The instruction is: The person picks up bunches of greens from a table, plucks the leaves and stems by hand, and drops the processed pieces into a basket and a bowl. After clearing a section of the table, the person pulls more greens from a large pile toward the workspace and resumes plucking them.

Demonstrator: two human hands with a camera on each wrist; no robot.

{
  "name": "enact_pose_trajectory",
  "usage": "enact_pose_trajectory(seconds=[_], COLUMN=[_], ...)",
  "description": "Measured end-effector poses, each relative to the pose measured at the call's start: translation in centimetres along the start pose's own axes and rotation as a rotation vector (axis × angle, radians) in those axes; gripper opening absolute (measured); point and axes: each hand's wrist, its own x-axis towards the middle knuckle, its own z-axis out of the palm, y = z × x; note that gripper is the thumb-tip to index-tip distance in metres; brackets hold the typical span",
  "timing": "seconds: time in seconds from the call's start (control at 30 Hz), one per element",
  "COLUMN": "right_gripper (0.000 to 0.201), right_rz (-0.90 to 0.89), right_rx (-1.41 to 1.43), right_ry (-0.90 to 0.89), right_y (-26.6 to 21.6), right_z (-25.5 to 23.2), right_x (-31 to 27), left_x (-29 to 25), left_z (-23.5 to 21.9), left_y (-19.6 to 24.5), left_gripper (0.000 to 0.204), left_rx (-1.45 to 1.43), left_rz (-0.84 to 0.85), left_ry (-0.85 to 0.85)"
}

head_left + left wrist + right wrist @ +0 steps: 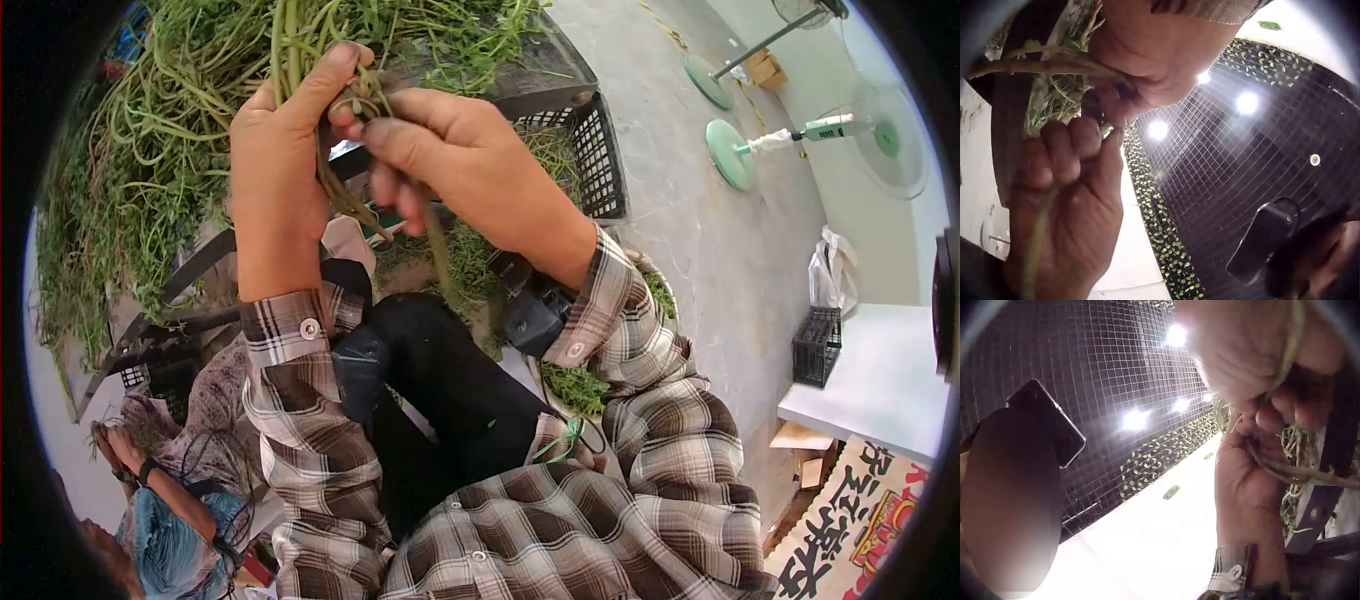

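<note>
In the head view my left hand (278,175) grips a small bunch of long green plant stems (291,45), thumb pointing up along them. The cut ends (352,207) of these stems stick out below the hand. My right hand (470,160) meets it from the right, its thumb and forefinger pinching a stem that crosses the bunch near the left thumb. One loose length of stem (437,255) hangs down from the right palm. In the left wrist view the fingers of the right hand (1066,187) are curled in, close to the left hand (1147,50).
A heap of leafy green stems (150,130) covers the work surface ahead and left. Beyond my hands stands a black plastic crate (600,155). Leaf scraps (575,388) lie near my right knee. Another person (170,490) sits at lower left, holding greens.
</note>
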Motion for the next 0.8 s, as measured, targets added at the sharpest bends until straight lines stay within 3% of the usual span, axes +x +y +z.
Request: enact_pose_trajectory(seconds=[0.2, 0.27, 0.4, 0.47, 0.53, 0.6, 0.67, 0.73, 0.8], right_gripper=[0.016, 0.014, 0.018, 0.019, 0.020, 0.022, 0.024, 0.027, 0.028], right_rz=[-0.116, -0.176, -0.200, -0.138, -0.196, -0.172, -0.172, -0.243, -0.267], right_rx=[-0.171, -0.453, -0.761, -0.661, -0.666, -0.624, -0.555, -1.492, -1.458], right_ry=[0.186, 0.367, 0.646, 0.773, 0.926, 0.982, 1.018, 0.860, 0.871], right_y=[2.0, 2.3, 3.9, 4.9, 6.3, 7.0, 9.2, 11.9, 11.2], right_z=[-1.0, -1.2, -2.6, -4.1, -6.6, -9.8, -14.5, -19.1, -18.7], right_x=[-1.4, -3.6, -9.9, -12.5, -13.8, -14.1, -13.2, -11.6, -11.0], left_x=[-0.4, -0.2, 0.2, 0.0, -0.2, -0.7, -0.7, -0.9, -0.8], left_z=[0.7, 0.2, -1.2, -0.9, -0.5, 0.4, 0.6, 1.2, 1.1], left_y=[-0.3, -0.2, 0.5, 0.6, 0.6, 0.9, 0.8, 1.2, 1.2], left_gripper=[0.018, 0.018, 0.019, 0.021, 0.027, 0.035, 0.041, 0.044, 0.043], left_rx=[0.062, 0.029, -0.070, -0.068, -0.037, 0.074, 0.081, 0.062, 0.020], left_rz=[0.106, 0.131, 0.181, 0.196, 0.122, 0.168, 0.075, 0.067, 0.135], left_ry=[0.046, 0.064, 0.114, 0.155, 0.186, 0.212, 0.207, 0.175, 0.141])
